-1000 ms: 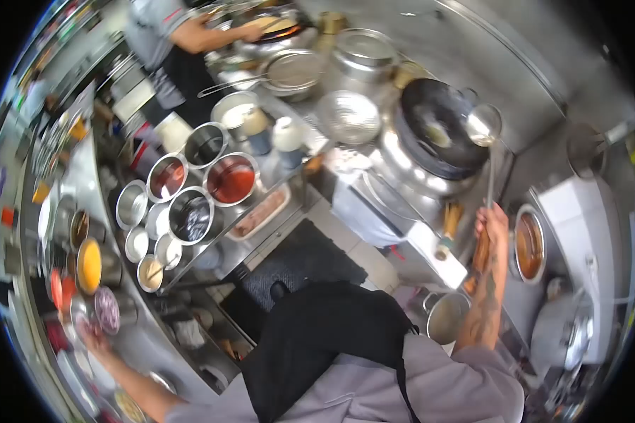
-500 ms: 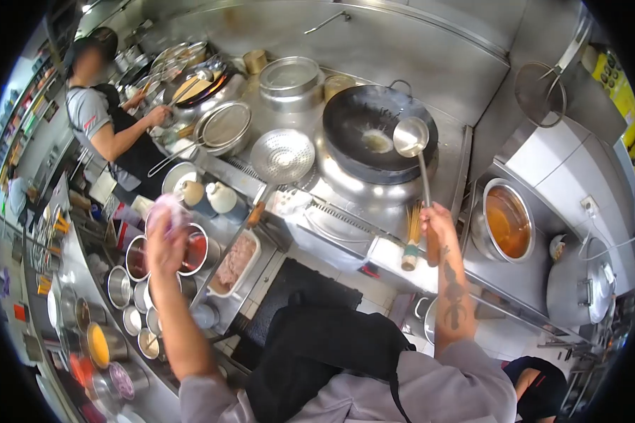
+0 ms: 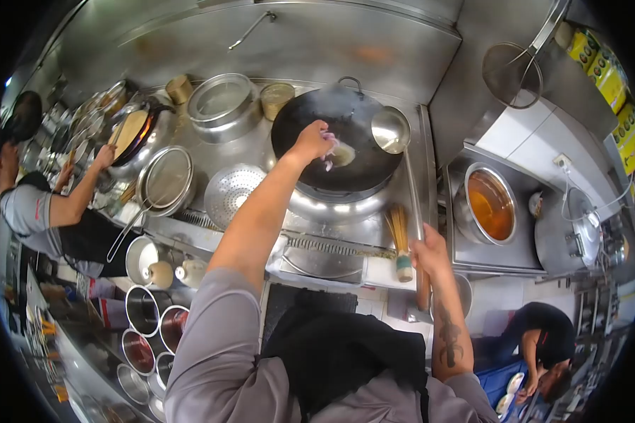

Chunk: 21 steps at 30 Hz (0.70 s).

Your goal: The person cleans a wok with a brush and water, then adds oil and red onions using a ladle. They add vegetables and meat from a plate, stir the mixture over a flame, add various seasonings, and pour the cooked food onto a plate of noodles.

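My left hand [image 3: 310, 144] reaches out over the black wok [image 3: 356, 116], its fingers gathered around sliced red onion [image 3: 329, 149]. Some purple-white strips hang below the fingertips. A small pool of oil [image 3: 343, 156] glistens in the wok's bottom, just right of the onion. My right hand [image 3: 431, 251] is wrapped around the wooden handle of a long ladle [image 3: 391, 130], whose bowl overlaps the wok's right rim. Beside that hand, a bamboo brush [image 3: 398, 243] lies at the front of the stove.
A perforated strainer [image 3: 222, 194] lies left of the wok. Steel pots [image 3: 142, 310] crowd the lower left. On the right stands a bowl of amber liquid [image 3: 490, 204]. One person [image 3: 46, 211] cooks at the far left; another person [image 3: 543, 331] bends over at the lower right.
My left hand has swung from above the pots at left to over the wok, carrying the onion. My right hand still holds the ladle. The whole view has turned left-to-right.
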Tool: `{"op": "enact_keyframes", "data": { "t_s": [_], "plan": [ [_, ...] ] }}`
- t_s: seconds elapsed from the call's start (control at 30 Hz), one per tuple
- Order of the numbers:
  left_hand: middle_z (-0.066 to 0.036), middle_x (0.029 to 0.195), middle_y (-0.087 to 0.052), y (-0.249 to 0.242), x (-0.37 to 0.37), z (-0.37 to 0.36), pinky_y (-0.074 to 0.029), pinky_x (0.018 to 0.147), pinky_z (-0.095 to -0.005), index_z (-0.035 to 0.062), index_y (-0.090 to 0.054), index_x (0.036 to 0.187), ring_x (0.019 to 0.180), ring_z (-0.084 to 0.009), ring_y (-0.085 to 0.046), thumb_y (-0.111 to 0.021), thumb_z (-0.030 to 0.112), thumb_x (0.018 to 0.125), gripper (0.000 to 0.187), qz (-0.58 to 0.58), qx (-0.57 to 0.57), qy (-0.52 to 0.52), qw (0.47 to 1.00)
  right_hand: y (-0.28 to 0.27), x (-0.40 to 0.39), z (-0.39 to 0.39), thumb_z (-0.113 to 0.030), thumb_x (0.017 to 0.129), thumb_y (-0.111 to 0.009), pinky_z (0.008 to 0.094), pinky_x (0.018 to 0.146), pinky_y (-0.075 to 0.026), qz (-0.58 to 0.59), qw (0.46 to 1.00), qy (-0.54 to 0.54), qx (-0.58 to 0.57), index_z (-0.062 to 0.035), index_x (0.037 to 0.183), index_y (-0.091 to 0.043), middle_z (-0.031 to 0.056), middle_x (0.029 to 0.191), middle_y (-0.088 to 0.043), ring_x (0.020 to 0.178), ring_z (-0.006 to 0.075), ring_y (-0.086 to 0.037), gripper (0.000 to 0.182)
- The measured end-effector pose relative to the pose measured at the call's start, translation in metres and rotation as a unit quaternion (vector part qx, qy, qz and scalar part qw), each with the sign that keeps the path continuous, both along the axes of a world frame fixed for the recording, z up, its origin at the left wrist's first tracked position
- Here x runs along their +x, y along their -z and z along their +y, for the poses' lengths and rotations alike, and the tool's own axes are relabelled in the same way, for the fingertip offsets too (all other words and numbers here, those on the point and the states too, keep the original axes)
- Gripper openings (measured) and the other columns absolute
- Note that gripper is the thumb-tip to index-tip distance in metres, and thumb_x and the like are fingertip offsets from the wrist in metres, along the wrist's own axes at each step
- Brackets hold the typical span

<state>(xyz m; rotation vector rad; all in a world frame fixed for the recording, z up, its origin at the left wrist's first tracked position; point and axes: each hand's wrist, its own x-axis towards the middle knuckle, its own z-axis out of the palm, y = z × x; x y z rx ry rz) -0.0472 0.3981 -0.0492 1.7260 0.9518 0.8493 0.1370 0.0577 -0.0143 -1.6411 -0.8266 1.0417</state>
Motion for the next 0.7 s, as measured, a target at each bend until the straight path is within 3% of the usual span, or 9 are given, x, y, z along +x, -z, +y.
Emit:
{"op": "enact_keyframes", "data": {
  "t_s": [0.03,0.1,0.13,0.23,0.37,0.43,0.5,0.57,0.7],
  "plan": [
    [-0.017,0.090,-0.066,0.008,0.006,0.016,-0.054,0.057,-0.0353,-0.0042,-0.057,0.111,0.068,-0.0235,-0.067,-0.066,0.009,0.078,0.037,-0.001,-0.004,0.010,1.000,-0.002,-0.004,-0.002,0.001,0.082,-0.054,0.0249,0.039,-0.038,-0.001,1.000,0.010,-0.004,0.0072,0.116,-0.052,0.0026,0.064,-0.053,0.042,0.0095,-0.049,0.035],
    [-0.024,0.100,-0.066,0.016,0.014,0.046,-0.054,0.074,-0.0441,-0.0051,-0.058,0.115,0.085,-0.0346,-0.068,-0.060,0.001,0.076,0.039,0.174,0.297,0.003,0.939,-0.003,-0.011,-0.008,-0.001,0.085,-0.055,0.0242,0.041,-0.039,-0.083,0.996,-0.008,-0.005,0.0081,0.123,-0.049,0.0038,0.068,-0.055,0.044,0.0083,-0.048,0.040],
    [-0.027,0.104,-0.064,0.008,0.017,0.054,-0.049,0.087,-0.0478,-0.0043,-0.061,0.111,0.097,-0.0403,-0.063,-0.055,0.002,0.077,0.035,0.178,0.284,0.015,0.942,-0.004,-0.017,-0.012,-0.001,0.085,-0.055,0.0242,0.041,-0.039,-0.086,0.996,-0.002,-0.007,0.0081,0.123,-0.049,0.0038,0.068,-0.055,0.044,0.0083,-0.048,0.040],
    [-0.024,0.098,-0.067,-0.024,0.023,0.062,-0.049,0.087,-0.0469,-0.0021,-0.065,0.103,0.097,-0.0399,-0.063,-0.052,0.007,0.081,0.028,0.262,0.283,0.021,0.923,-0.008,-0.031,-0.024,-0.003,0.086,-0.056,0.0238,0.042,-0.038,-0.105,0.993,0.022,-0.047,0.0065,0.126,-0.048,0.0043,0.073,-0.057,0.046,0.0076,-0.049,0.042],
    [-0.022,0.101,-0.067,-0.062,0.030,0.060,-0.048,0.091,-0.0471,0.0035,-0.067,0.104,0.103,-0.0387,-0.062,-0.055,0.013,0.081,0.028,0.310,0.239,-0.008,0.920,-0.005,-0.026,-0.022,-0.005,0.082,-0.059,0.0280,0.049,-0.046,-0.251,0.960,-0.115,-0.042,-0.0030,0.131,-0.049,0.0104,0.075,-0.064,0.050,0.0121,-0.055,0.050],
    [-0.022,0.109,-0.065,-0.071,0.026,0.055,-0.045,0.095,-0.0482,0.0055,-0.067,0.107,0.109,-0.0368,-0.059,-0.059,0.015,0.079,0.030,0.319,0.238,0.039,0.917,-0.005,-0.020,-0.007,-0.009,0.078,-0.061,0.0364,0.084,-0.048,-0.256,0.941,-0.215,-0.056,0.0073,0.128,-0.047,0.0272,0.096,-0.062,0.091,0.0356,-0.063,0.054],
    [-0.022,0.117,-0.062,-0.065,0.022,0.051,-0.043,0.098,-0.0494,0.0075,-0.068,0.109,0.115,-0.0349,-0.057,-0.063,0.016,0.077,0.033,0.328,0.233,0.082,0.912,0.026,-0.010,0.013,-0.009,0.078,-0.060,0.0411,0.082,-0.050,-0.290,0.931,-0.216,-0.053,0.0094,0.127,-0.047,0.0302,0.095,-0.063,0.089,0.0417,-0.063,0.054],
    [-0.020,0.129,-0.056,-0.048,0.017,0.043,-0.036,0.105,-0.0518,0.0113,-0.068,0.112,0.124,-0.0321,-0.050,-0.069,0.019,0.073,0.040,0.240,0.276,-0.002,0.931,0.028,-0.013,0.044,-0.008,0.078,-0.060,0.0468,0.081,-0.050,-0.431,0.881,-0.174,-0.091,0.0126,0.124,-0.047,0.0316,0.092,-0.063,0.089,0.0444,-0.063,0.052],
    [-0.015,0.097,-0.067,-0.051,-0.015,0.007,-0.051,0.075,-0.0389,0.0044,-0.066,0.097,0.086,-0.0370,-0.064,-0.066,0.014,0.078,0.021,0.153,0.273,-0.035,0.949,0.046,-0.011,0.078,-0.007,0.078,-0.059,0.0493,0.077,-0.051,-0.483,0.863,-0.126,-0.079,0.0138,0.119,-0.049,0.0315,0.088,-0.063,0.084,0.0457,-0.063,0.047]
  ]
}}
